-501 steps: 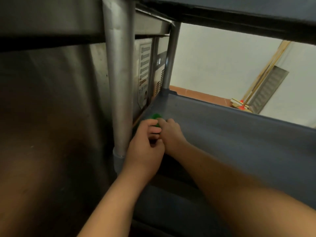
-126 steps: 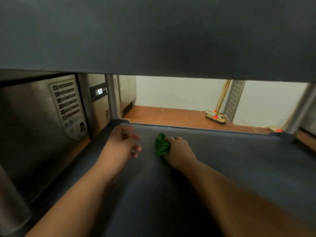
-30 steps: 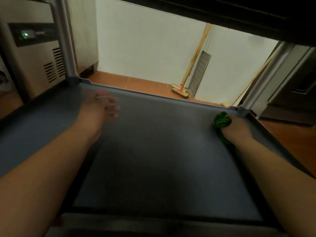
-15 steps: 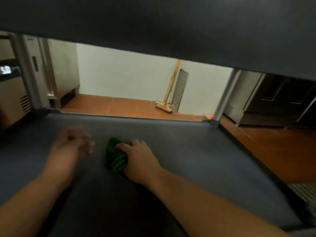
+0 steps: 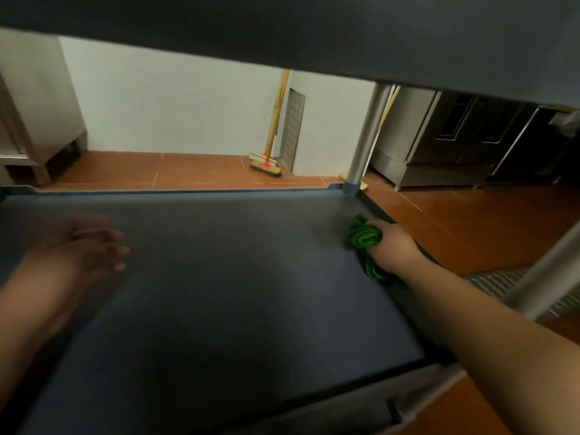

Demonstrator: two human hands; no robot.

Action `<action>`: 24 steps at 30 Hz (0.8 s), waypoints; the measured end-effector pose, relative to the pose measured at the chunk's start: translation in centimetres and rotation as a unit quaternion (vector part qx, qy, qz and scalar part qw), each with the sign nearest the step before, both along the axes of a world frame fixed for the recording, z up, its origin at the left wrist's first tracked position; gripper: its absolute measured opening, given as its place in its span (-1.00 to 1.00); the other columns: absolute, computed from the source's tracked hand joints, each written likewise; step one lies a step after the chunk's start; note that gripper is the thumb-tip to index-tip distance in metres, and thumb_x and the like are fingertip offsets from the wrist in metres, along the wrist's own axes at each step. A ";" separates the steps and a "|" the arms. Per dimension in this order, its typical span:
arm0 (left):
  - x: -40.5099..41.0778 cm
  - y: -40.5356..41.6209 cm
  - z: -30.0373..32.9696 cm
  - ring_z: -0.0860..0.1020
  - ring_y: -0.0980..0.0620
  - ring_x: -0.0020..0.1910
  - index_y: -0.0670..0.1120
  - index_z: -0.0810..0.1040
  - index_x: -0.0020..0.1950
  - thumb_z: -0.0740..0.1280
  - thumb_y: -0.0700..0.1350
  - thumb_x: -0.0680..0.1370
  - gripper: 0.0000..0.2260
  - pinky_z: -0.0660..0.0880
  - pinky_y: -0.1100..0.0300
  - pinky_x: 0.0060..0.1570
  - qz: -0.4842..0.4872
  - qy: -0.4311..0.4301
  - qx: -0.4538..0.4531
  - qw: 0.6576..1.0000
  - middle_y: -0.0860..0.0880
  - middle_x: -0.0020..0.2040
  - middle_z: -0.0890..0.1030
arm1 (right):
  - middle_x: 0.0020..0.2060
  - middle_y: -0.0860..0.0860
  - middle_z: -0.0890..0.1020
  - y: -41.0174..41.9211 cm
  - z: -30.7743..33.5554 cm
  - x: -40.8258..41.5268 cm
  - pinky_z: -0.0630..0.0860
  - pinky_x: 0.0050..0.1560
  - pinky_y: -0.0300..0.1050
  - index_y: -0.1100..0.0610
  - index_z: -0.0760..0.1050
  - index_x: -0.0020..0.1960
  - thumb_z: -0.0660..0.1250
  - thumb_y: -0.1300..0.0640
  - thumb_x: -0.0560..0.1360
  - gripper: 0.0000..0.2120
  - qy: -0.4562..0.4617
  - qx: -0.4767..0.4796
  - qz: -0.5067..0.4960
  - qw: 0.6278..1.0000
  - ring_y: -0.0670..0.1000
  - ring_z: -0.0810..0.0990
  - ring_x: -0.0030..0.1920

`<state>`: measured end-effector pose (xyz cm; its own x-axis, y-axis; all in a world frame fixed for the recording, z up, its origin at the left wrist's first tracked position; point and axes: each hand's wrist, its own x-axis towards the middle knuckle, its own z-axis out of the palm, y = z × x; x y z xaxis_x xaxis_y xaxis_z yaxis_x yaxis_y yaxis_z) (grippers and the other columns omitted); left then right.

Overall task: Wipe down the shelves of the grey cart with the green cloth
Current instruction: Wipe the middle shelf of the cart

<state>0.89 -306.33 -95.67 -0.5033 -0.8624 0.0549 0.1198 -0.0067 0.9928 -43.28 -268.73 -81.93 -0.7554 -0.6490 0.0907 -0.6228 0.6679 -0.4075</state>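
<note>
A person's right hand [image 5: 394,246] clutches a bunched green cloth [image 5: 364,238] against the grey cart shelf [image 5: 235,293], hard by its right rim. Well to the cloth's left, the blurred left hand [image 5: 84,249] lies with fingers loosely spread. Beyond the grip stands a metal post [image 5: 364,142]; farther off, a broom [image 5: 270,152] leans on the wall. An upper shelf [image 5: 314,29] overhangs everything.
</note>
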 end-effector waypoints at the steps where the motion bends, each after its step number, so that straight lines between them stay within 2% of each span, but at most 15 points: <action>1: -1.2 5.3 4.3 0.58 -0.26 0.19 0.05 0.45 0.37 0.36 -0.10 0.56 -0.63 0.49 -0.34 0.06 -0.011 -0.009 -0.009 1.000 -0.15 0.28 0.56 | 0.04 0.07 0.64 1.0 0.1 -0.1 0.58 0.06 0.07 -0.06 0.49 0.31 0.29 0.11 0.52 -0.64 -0.005 0.006 -0.003 1.000 0.14 0.62 0.00; 3: -3.6 12.9 11.6 0.64 -0.16 0.10 0.07 0.52 0.29 0.33 -0.11 0.56 -0.70 0.56 -0.21 -0.02 -0.034 -0.022 -0.014 0.999 -0.09 0.18 0.63 | 0.08 0.07 0.62 3.6 0.5 -0.1 0.57 0.12 0.14 -0.09 0.45 0.34 0.32 0.11 0.50 -0.59 -0.011 0.017 -0.023 1.000 0.16 0.60 0.05; 4: -4.4 15.1 13.2 0.67 -0.11 0.03 0.07 0.55 0.23 0.30 -0.14 0.56 -0.74 0.60 -0.12 -0.10 -0.044 -0.025 -0.026 0.998 -0.06 0.10 0.66 | 0.10 0.09 0.60 4.9 0.6 0.2 0.56 0.14 0.18 -0.10 0.43 0.34 0.33 0.09 0.48 -0.57 -0.012 0.023 -0.039 0.999 0.19 0.58 0.07; 7: -5.4 19.9 15.9 0.69 -0.01 -0.19 0.03 0.57 0.08 0.27 -0.25 0.51 -0.76 0.61 0.12 -0.35 -0.058 0.013 -0.015 0.998 0.00 -0.13 0.68 | 0.13 0.18 0.51 8.4 -0.2 2.2 0.47 0.22 0.17 -0.04 0.36 0.42 0.35 0.02 0.47 -0.48 0.007 0.031 -0.064 0.997 0.27 0.48 0.15; 9: -5.1 21.6 16.3 0.67 0.03 -0.24 -0.01 0.55 0.06 0.27 -0.28 0.48 -0.76 0.61 0.17 -0.36 -0.039 0.030 -0.013 0.999 0.00 -0.18 0.65 | 0.17 0.21 0.47 9.3 -0.8 5.0 0.45 0.24 0.18 0.00 0.36 0.44 0.38 0.01 0.47 -0.44 0.006 0.015 -0.061 0.998 0.31 0.47 0.17; 11: -4.0 22.3 16.3 0.65 0.05 -0.27 -0.03 0.54 0.06 0.21 -0.36 0.53 -0.73 0.59 0.16 -0.31 -0.009 0.029 0.004 1.000 -0.02 -0.18 0.63 | 0.15 0.21 0.46 9.0 -1.0 8.4 0.46 0.24 0.18 0.01 0.40 0.43 0.41 0.04 0.45 -0.44 0.004 0.000 -0.046 0.999 0.34 0.50 0.15; 15: -0.7 21.6 16.2 0.65 -0.01 -0.22 -0.07 0.53 0.09 0.19 -0.36 0.54 -0.74 0.57 0.06 -0.19 0.035 0.004 0.040 0.999 -0.06 -0.14 0.62 | 0.08 0.19 0.45 6.4 -1.2 16.5 0.44 0.25 0.18 0.05 0.44 0.43 0.46 0.09 0.40 -0.40 0.005 -0.002 -0.002 1.000 0.38 0.51 0.08; 18: 2.2 20.6 16.3 0.64 -0.02 -0.19 -0.03 0.52 0.03 0.20 -0.34 0.54 -0.76 0.54 0.05 -0.18 0.063 -0.012 0.052 0.997 -0.07 -0.12 0.62 | 0.11 0.15 0.39 3.6 -1.2 23.5 0.42 0.26 0.11 0.04 0.37 0.48 0.43 0.06 0.42 -0.36 0.008 0.020 0.057 0.998 0.35 0.46 0.12; 21: 5.5 19.6 16.6 0.65 -0.04 -0.13 0.01 0.48 0.00 0.22 -0.30 0.55 -0.79 0.53 0.04 -0.16 0.095 -0.027 0.054 0.994 -0.08 -0.08 0.62 | 0.13 0.02 0.27 0.2 -1.2 30.7 0.39 0.29 0.02 -0.04 0.26 0.52 0.36 0.01 0.47 -0.35 -0.004 0.046 0.130 0.990 0.21 0.38 0.19; 24: 8.9 18.8 17.0 0.64 -0.04 -0.11 0.01 0.47 0.02 0.27 -0.27 0.54 -0.82 0.53 0.06 -0.19 0.129 -0.032 0.044 0.990 -0.08 -0.06 0.63 | 0.28 0.04 0.24 -3.8 -1.1 37.4 0.37 0.33 0.03 -0.08 0.15 0.54 0.30 -0.07 0.49 -0.33 -0.013 0.067 0.204 0.977 0.16 0.30 0.26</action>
<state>9.84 -287.55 -78.72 -0.2666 -0.9625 -0.0504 0.0652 -0.0702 0.9954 -5.90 -272.52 -83.03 -0.4323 -0.9012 -0.0316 -0.8390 0.4148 -0.3523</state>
